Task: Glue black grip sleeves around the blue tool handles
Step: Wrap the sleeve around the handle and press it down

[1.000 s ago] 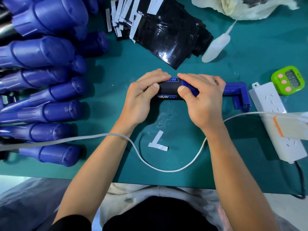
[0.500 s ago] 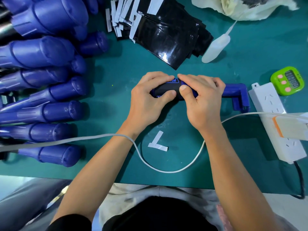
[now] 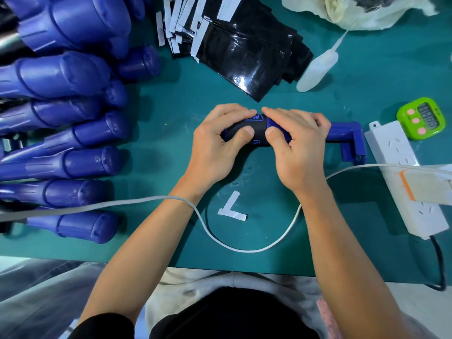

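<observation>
- Thumbs do the work here: the left thumb [image 3: 243,133] sits on the near face of the black grip sleeve [image 3: 258,128], and the right thumb [image 3: 274,133] presses at its right edge. The other fingertips curl over the top and almost meet.
- Both the left hand [image 3: 215,148] and the right hand [image 3: 299,150] are clamped round the blue tool handle [image 3: 341,130]. It lies sideways on the teal mat [image 3: 281,96] mid-bench, with its angled end poking out past the right hand.
- From where I stand, this looks like the pressing-down stage: the sleeve is wrapped and is being bedded onto the glue.
- To do it well, I'd work the pressure from the middle out to both edges. I'd also roll the handle so the seam comes under the thumbs, and check the sleeve sits square before the bond takes.
- Farther back lies the stack of black sleeves [image 3: 247,55], fringed with white backing strips [image 3: 175,23]. The pile of bare blue handles [image 3: 68,77] crowds the left side.
- Two peeled strips [image 3: 232,209] lie nearer me, inside the loop of a white cable [image 3: 241,249].
- The only container is a crumpled white bag [image 3: 381,19] at the far edge. Something pale yellow and something dark show inside; I cannot tell what they are.
- A power strip [image 3: 396,167] and a green timer [image 3: 420,118] sit to the right.
</observation>
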`<state>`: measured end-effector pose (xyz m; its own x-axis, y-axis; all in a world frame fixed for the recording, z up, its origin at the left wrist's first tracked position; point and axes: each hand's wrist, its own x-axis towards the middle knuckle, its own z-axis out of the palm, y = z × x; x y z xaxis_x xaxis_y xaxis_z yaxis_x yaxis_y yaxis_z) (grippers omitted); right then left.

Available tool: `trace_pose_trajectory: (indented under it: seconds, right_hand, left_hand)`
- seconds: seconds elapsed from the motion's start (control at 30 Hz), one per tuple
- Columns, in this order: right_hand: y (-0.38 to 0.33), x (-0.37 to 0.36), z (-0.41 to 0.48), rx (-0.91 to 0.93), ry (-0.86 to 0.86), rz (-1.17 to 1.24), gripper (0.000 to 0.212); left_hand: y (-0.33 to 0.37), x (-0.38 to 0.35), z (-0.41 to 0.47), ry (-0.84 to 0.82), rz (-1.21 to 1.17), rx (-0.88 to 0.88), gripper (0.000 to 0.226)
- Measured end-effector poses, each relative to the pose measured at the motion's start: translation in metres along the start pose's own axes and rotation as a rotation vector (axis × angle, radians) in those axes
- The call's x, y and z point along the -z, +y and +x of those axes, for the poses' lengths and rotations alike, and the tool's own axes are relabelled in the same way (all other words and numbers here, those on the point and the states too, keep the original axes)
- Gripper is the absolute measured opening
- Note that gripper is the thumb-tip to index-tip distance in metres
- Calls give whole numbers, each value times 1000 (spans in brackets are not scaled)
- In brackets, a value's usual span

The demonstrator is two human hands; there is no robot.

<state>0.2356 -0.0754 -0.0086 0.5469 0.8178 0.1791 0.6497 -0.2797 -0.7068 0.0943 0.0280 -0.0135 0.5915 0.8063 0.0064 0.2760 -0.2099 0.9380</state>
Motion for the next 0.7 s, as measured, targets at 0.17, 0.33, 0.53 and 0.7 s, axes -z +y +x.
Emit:
trace_pose_trajectory:
  seconds: [0.17, 0.33, 0.53, 0.7]
  right_hand:
    - [-2, -1, 0, -4, 7, -30, 29]
    - [-3, -6, 1, 7, 30, -104, 27]
    - [0, -4, 0, -10, 11, -42, 26]
    - [-1, -1, 0, -33, 11, -20, 28]
  left_hand:
    - [-4, -1, -2, 7, 55, -69, 30]
    - [-1, -10, 0, 87, 69, -32, 20]
    - [-5, -4, -1, 35, 110, -96, 24]
    - [-11, 0, -1, 16, 80, -87, 27]
